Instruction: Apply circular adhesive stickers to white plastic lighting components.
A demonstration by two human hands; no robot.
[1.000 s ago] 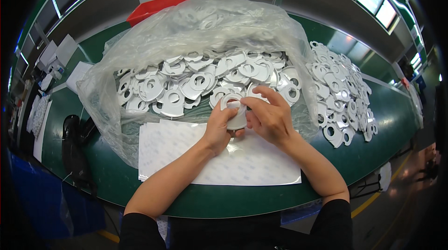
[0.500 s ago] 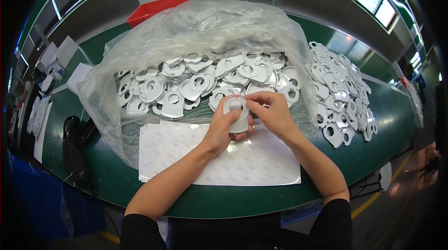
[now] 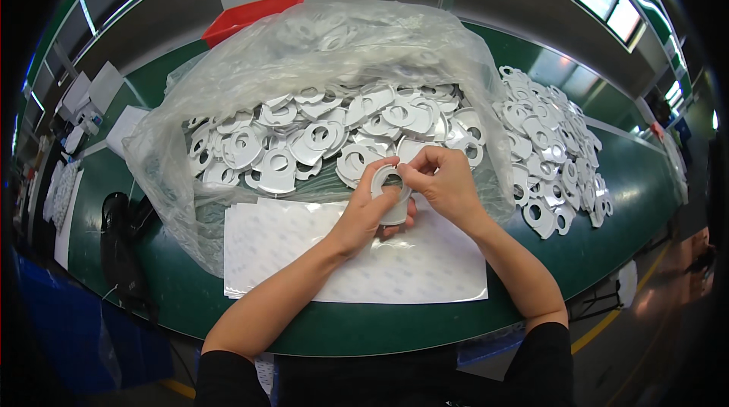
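Observation:
My left hand (image 3: 360,219) is closed around a flat white plastic part (image 3: 394,214) with a round hole near its rounded upper end. The left thumb lies across its face by the hole, and other fingers wrap behind it. At the part's upper right edge, the thumb and index finger of my right hand (image 3: 449,185) are pinched together. Whether they grip the edge itself or something thin on it cannot be seen. Both hands are above a stack of glossy whitish sheets (image 3: 304,255) with faint spots.
Beyond the sheets, a large clear plastic bag (image 3: 220,77) lies open over many similar white parts (image 3: 275,170). Another heap of them (image 3: 543,153) spreads to the right on the green table (image 3: 334,335). A red bin (image 3: 254,16) stands behind; a black object (image 3: 123,247) lies left.
The white part has shifted slightly right and turned a little in my left hand. My right fingertips have drawn into a tighter pinch at its upper edge.

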